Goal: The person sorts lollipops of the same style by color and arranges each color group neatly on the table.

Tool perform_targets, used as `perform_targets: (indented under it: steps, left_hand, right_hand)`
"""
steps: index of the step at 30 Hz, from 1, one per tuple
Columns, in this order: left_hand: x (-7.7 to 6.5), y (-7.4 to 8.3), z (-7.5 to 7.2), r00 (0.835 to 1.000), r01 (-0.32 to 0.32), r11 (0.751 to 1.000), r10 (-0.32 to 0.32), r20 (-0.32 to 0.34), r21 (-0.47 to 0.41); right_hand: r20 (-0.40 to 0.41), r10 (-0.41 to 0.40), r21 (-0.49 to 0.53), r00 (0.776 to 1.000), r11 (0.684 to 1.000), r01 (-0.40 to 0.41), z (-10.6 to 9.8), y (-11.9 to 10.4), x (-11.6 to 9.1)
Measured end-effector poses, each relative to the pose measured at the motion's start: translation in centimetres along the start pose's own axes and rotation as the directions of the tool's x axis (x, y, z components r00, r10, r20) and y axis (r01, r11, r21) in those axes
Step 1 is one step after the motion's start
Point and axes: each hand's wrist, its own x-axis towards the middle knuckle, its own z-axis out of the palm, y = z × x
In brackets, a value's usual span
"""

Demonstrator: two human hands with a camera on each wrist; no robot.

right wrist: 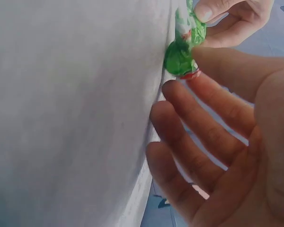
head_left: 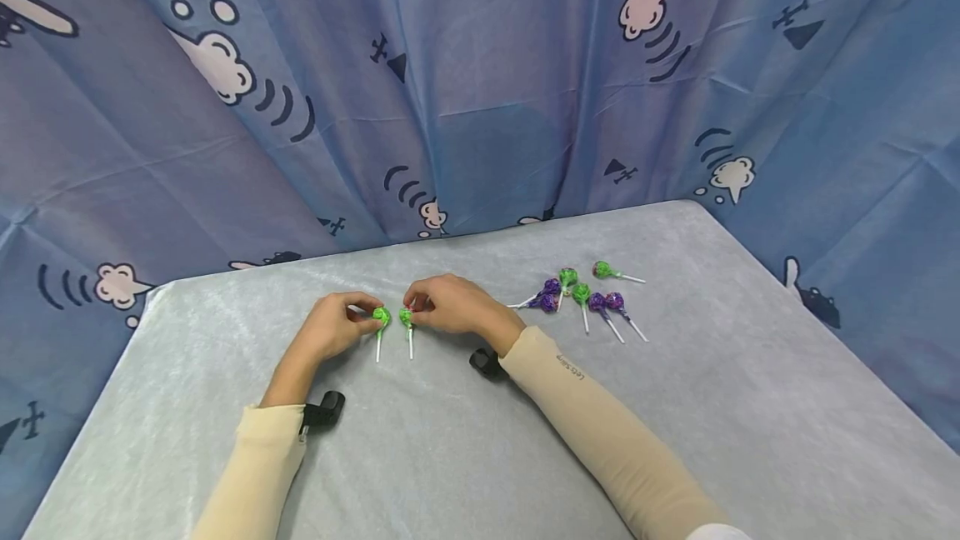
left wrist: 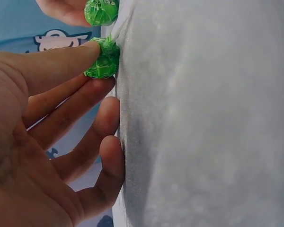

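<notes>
Two green-wrapped lollipops lie side by side on the grey cloth, their white sticks toward the person. My left hand (head_left: 334, 325) pinches the head of the left lollipop (head_left: 381, 317) between thumb and forefinger. With thumb and forefinger my right hand (head_left: 453, 304) pinches the head of the other lollipop (head_left: 406, 317), a small gap away. In the left wrist view the pinched green lollipop (left wrist: 104, 59) sits at the thumb tip, and the remaining fingers are bent loosely near the cloth. The right wrist view has the right hand's lollipop (right wrist: 180, 59) low against the cloth, a red patch on its wrapper.
To the right lies a loose group of green lollipops (head_left: 581, 293) and purple lollipops (head_left: 597, 302), sticks pointing various ways. One green lollipop (head_left: 602, 270) is at its far edge. A patterned blue curtain (head_left: 495, 148) hangs behind the cloth-covered table (head_left: 450, 457).
</notes>
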Motion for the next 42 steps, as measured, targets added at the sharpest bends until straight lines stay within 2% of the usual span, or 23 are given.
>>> perform_targets:
  steps: [7,15,20,27,30,34,37,42]
  left_hand:
    - [-0.2,-0.2,0.0,1.000,0.018,1.000,-0.018,0.008,-0.008]
    - [-0.2,-0.4,-0.2,1.000,0.010,1.000,-0.010,0.005,-0.014]
    - [-0.1,-0.6,-0.1,1.000,0.005,1.000,-0.005,0.006,-0.024]
    - [0.2,-0.5,0.0,1.000,0.015,0.999,-0.015,0.017,-0.030]
    - [0.3,-0.3,0.1,1.000,0.017,0.999,-0.016,0.018,-0.040]
    - [0.5,-0.1,0.2,1.000,0.013,0.999,-0.012,0.020,-0.049]
    - [0.4,-0.2,0.2,1.000,0.012,0.999,-0.011,0.022,-0.047]
    - [0.3,-0.6,0.1,1.000,0.016,0.999,-0.015,0.012,-0.041]
  right_hand:
    - [0.000,0.012,-0.026,1.000,1.000,-0.012,-1.8,0.6,-1.5]
    - [-0.029,0.058,-0.110,0.998,0.992,-0.061,-6.4,3.0,-4.7]
    - [-0.060,0.069,-0.142,0.996,0.987,-0.077,-8.5,6.0,-7.0]
    - [-0.080,0.093,-0.103,0.992,0.989,-0.102,-10.9,10.9,-10.1]
    - [-0.111,0.123,-0.100,0.986,0.986,-0.134,-12.4,12.8,-11.6]
    - [-0.166,0.216,-0.068,0.962,0.971,-0.230,-14.3,15.2,-13.6]
    - [-0.144,0.275,-0.042,0.951,0.958,-0.283,-14.6,16.5,-14.7]
    - [-0.097,0.266,-0.025,0.959,0.963,-0.270,-13.9,18.0,-14.7]
